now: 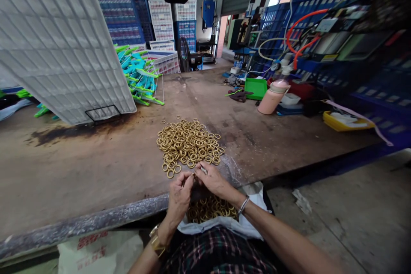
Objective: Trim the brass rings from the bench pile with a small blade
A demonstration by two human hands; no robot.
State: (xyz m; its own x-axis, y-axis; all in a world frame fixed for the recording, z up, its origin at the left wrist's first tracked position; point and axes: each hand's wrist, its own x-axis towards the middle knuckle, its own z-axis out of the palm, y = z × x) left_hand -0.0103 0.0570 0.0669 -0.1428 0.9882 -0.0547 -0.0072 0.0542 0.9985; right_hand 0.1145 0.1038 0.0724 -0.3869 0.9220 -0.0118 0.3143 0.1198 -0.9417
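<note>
A heap of brass-coloured rings (186, 141) lies on the table near its front edge, with a few strays around it. Just in front of that heap, my left hand (180, 192) is closed in a pinch; a tiny bit of gold colour shows at its fingertips, too small to identify. My right hand (210, 180) meets it there, its fingers closed around a small silvery piece (203, 170) whose kind I cannot tell. Below both hands, a white sack (253, 195) on my lap holds many more brass-coloured rings (213, 209).
A white plastic crate (67, 43) stands tilted at left beside turquoise and green plastic parts (141, 77). To the right are a pink bottle (272, 97), a green tray (256, 88) and a yellow tray (346, 122). The wrapped table edge (96, 218) runs before me.
</note>
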